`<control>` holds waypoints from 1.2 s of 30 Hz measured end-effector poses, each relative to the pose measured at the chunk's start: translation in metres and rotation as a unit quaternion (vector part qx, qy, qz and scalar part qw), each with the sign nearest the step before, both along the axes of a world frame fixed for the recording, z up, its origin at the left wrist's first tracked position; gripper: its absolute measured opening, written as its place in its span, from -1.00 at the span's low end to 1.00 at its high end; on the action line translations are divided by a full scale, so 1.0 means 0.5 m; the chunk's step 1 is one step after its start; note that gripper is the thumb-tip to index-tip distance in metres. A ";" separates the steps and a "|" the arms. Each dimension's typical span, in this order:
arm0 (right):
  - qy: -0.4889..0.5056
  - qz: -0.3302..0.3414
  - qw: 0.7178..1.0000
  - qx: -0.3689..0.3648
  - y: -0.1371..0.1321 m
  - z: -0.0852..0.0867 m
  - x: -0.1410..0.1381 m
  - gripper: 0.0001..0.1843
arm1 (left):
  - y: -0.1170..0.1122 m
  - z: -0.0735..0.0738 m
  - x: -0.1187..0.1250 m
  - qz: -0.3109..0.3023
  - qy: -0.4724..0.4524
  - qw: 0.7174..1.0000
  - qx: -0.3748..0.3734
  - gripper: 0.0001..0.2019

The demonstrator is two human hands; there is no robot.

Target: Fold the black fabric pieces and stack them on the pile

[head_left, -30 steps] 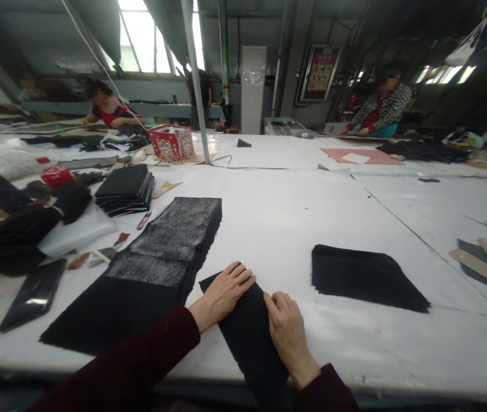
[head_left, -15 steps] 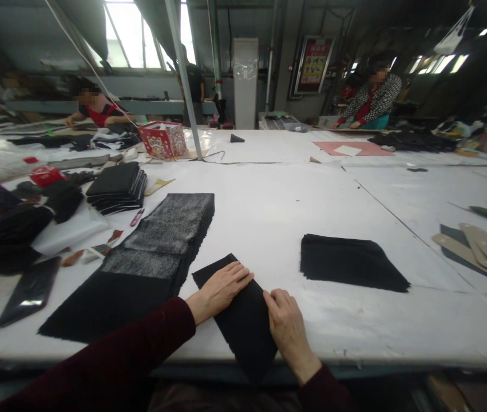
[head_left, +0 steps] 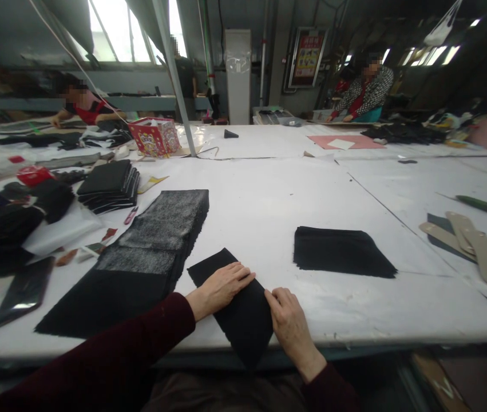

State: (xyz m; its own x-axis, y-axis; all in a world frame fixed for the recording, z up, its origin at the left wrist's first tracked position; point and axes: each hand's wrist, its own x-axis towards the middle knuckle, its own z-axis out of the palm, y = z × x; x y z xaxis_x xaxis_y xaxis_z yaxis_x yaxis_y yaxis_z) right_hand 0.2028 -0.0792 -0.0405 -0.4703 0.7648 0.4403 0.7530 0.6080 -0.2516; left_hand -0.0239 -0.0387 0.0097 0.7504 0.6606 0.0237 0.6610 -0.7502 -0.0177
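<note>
A folded piece of black cloth point(head_left: 243, 317) lies at the near edge of the white table point(head_left: 269, 200), its near end hanging over the edge. My left hand point(head_left: 224, 286) rests flat on its upper part, fingers stretched out. My right hand point(head_left: 288, 323) presses the cloth's right edge with fingers curled down on it. A long stack of black and grey fabric pieces point(head_left: 140, 263) lies just left of my hands. A separate pile of black cloth point(head_left: 340, 257) sits to the right, apart from both hands.
Black bundles point(head_left: 106, 186), dark scraps and a red box point(head_left: 155, 137) lie at the left and back. Beige and dark pattern pieces point(head_left: 470, 246) sit at the right. Two other people work at the far side of the table, left and right.
The view has tilted down and the cloth now lies a little nearer the table's edge. Both hands stay on it in nearly the same pose.
</note>
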 end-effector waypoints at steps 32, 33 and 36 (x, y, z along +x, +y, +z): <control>0.241 -0.019 0.965 -0.102 -0.019 0.093 0.004 -0.56 | -0.027 -0.008 0.033 -0.003 0.036 0.997 0.073 -0.33; 0.235 -0.017 0.966 -0.103 -0.009 0.085 -0.016 -0.54 | -0.028 -0.009 0.033 -0.001 0.034 0.997 0.072 -0.34; 0.154 -0.036 0.984 -0.077 0.010 0.042 -0.059 -0.51 | -0.028 -0.009 0.030 0.008 0.027 0.998 0.064 -0.38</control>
State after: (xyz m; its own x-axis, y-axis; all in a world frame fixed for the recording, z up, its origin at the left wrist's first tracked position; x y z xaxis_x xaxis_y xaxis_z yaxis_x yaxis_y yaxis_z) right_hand 0.1733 -0.0743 -0.0197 -0.2754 0.8600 0.4295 0.6663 0.4929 -0.5596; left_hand -0.0091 -0.0527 0.0054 0.7424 0.6664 0.0694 0.6682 -0.7290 -0.1488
